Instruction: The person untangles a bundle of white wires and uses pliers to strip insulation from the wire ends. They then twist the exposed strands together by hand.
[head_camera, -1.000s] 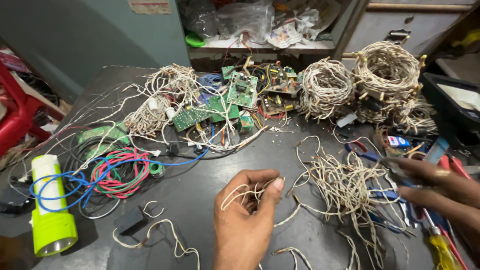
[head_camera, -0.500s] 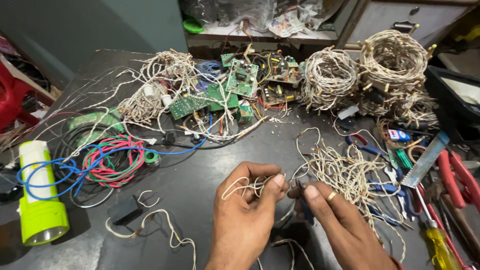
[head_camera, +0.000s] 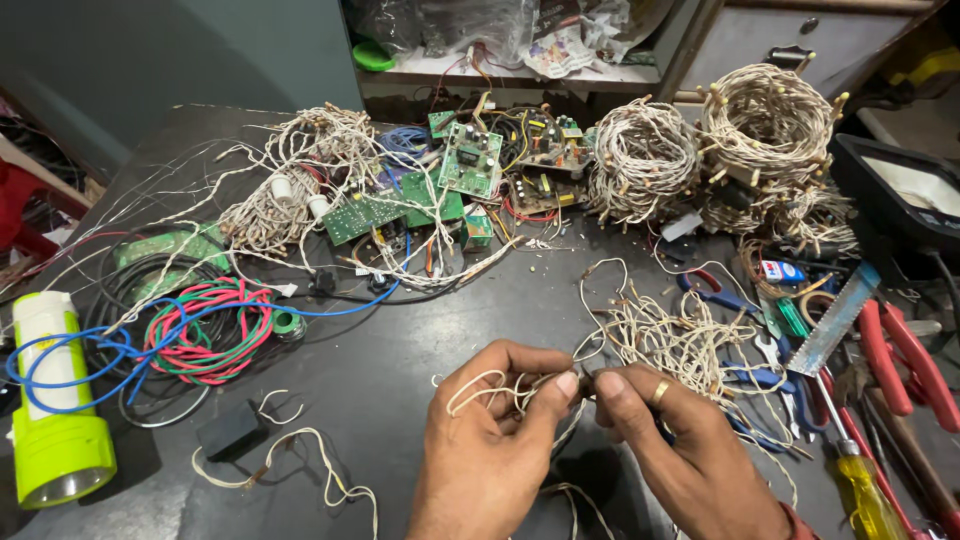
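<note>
Head view, item by item.

1. Our left hand (head_camera: 490, 450): fingers curled, thumb and forefinger pinching a loop of thin white wire (head_camera: 480, 388) just above the dark surface (head_camera: 400, 370).
2. Our right hand (head_camera: 690, 455): ringed, fingertips pressed together on the same wire's end, meeting the left thumb tip. Whether a small part sits between the fingertips, we cannot tell.
3. Loose tangle of white wire (head_camera: 670, 335): lying just beyond the right hand; the pinched strand appears to run into it.
4. Two wound wire coils (head_camera: 645, 155), (head_camera: 765, 120): at the far edge, well apart from the hands.
5. Green circuit boards (head_camera: 470, 160): far centre, among more wire.
6. Red, green and blue cable bundle (head_camera: 205, 325): left side, beside a yellow-green torch (head_camera: 55, 440).
7. Pliers, a saw blade (head_camera: 835, 318) and a yellow-handled screwdriver (head_camera: 865, 490): right side.

Step judged in hand: working one strand end held between both hands. Any further handling calls for a steady pinch and keeping the strand free of the tangle.
</note>
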